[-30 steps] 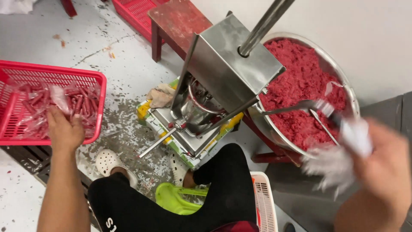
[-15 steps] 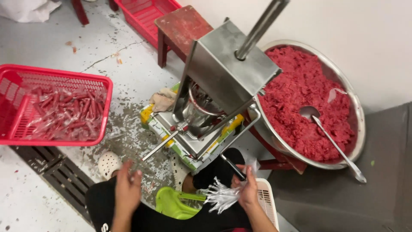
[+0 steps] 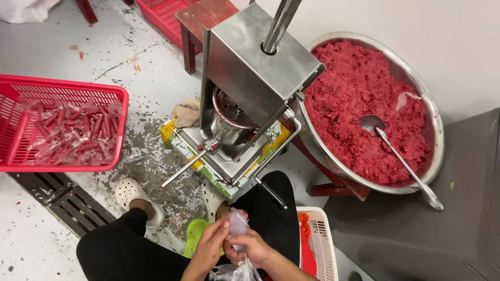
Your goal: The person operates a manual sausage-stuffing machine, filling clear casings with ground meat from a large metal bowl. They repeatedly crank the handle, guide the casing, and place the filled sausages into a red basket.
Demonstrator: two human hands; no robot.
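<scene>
My left hand and my right hand meet low in the view, over my lap. Both pinch a small clear plastic bag, with more crumpled clear plastic hanging below them. Just ahead stands a steel sausage stuffer with a thin outlet tube pointing toward me and a crank handle. To the left, a red basket holds several filled red sausages in clear wrap.
A wide steel basin of red minced meat sits right of the stuffer, with a steel ladle resting in it. A floor drain grate lies at left. A white crate is by my right leg.
My left hand came back from the red basket and my right hand came down from beside the basin. They now meet on the clear bag in my lap. The view has tilted down.
</scene>
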